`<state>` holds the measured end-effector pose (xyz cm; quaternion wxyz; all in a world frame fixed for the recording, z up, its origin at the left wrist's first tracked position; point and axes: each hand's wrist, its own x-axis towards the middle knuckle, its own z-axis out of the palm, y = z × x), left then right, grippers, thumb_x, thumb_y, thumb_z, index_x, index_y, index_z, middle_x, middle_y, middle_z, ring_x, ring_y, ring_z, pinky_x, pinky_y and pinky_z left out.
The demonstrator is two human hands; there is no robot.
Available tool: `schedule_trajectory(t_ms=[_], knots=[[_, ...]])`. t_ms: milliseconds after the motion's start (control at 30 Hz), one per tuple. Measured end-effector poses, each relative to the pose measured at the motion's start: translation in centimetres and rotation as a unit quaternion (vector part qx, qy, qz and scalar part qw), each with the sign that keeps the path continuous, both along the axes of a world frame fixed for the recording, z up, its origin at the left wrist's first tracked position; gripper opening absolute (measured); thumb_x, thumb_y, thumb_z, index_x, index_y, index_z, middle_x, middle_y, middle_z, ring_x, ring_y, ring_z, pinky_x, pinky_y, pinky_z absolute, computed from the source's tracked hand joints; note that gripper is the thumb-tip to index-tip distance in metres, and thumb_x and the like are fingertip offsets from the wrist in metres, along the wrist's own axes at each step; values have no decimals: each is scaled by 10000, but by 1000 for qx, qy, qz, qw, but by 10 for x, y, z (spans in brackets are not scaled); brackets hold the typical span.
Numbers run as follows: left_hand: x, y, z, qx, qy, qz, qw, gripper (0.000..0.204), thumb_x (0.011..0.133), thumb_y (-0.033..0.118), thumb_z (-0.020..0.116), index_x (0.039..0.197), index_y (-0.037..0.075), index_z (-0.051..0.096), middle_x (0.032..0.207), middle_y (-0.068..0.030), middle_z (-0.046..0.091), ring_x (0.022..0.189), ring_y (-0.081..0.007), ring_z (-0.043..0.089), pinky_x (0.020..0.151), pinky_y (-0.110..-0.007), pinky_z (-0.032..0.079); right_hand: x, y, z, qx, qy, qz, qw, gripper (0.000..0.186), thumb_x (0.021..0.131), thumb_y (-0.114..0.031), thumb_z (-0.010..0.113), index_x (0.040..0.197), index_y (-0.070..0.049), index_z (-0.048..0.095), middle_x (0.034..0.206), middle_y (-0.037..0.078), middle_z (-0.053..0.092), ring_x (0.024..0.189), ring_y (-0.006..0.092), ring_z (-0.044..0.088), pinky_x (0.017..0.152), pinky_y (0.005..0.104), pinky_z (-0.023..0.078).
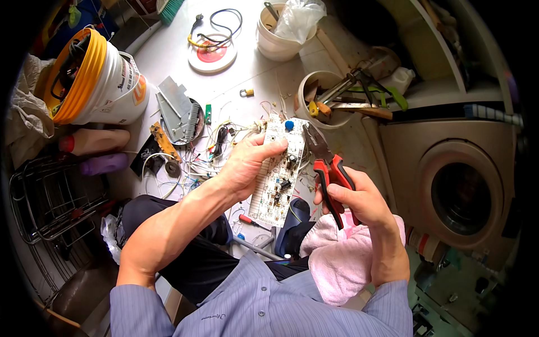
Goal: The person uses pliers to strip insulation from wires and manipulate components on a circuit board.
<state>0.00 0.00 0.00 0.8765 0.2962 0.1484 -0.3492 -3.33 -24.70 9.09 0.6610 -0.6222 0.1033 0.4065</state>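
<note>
from the head view, i see the person seated over a littered floor, a pale circuit board [276, 182] held up between the knees. the left hand [247, 161] pinches it by its left side, thumb laid on the face. the right hand [359, 196] grasps the red-and-black pliers [321, 149], their nose by the board's upper right edge, near a blue round part [289, 125] — whether the jaws are parted, or touch anything, i can't tell. i'd judge the step in hand to be plier work on the board; the next move calls for a steady left grip and a careful lining-up of the nose.

around them, containers. the white bucket [120, 84] at left has a yellow bucket [92, 78] set in its top, with black cable-like stuff inside. a metal dish [200, 121] bears grey plates [173, 104] and a coiled spring [192, 121]. the farther white pail [276, 44] holds a clear plastic bag [297, 19]; the nearer tub [324, 122] is crammed with hand tools [351, 84] — some jutting over its rim.
</note>
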Motion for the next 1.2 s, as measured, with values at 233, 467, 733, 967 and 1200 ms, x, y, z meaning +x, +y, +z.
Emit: schedule_trajectory(t_ms=[233,467,733,967,1200], knots=[[-3,2,3,30,-20,-12,999,270,942,146,700,1178,22,653,1069,-77,728,927,-156,707,835,-326,583,-1,1,0,-2,-10,8,1000,249,985,-197,633,1143,-10,586,954,89,707,737,139,655,667,277,527],[-6,1,3,113,-104,0,988,246,974,159,663,1174,17,646,1045,-50,716,882,-110,670,808,-299,564,-5,1,1,17,8,45,999,265,987,-216,638,1144,-8,592,949,76,707,740,130,648,659,274,524],[-6,1,6,188,-195,-35,962,265,988,85,567,1229,-6,628,1086,-34,693,955,-89,623,881,-287,519,-3,7,-1,-34,39,80,995,215,996,-215,628,1088,-24,595,923,50,708,717,109,623,635,262,506],[-7,-2,-8,377,-343,-23,860,234,920,48,567,1129,-19,649,950,-123,684,871,-226,643,789,-347,513,-1,9,-2,-37,54,89,994,214,1003,-220,612,1079,-22,593,899,64,707,681,116,627,617,263,513],[-11,5,4,538,-501,-15,677,133,881,11,591,1010,7,626,880,-201,617,840,-432,612,719,-487,491,-1,4,-16,4,101,72,992,241,1015,-247,594,1089,-18,597,862,71,690,679,133,649,631,269,535]])
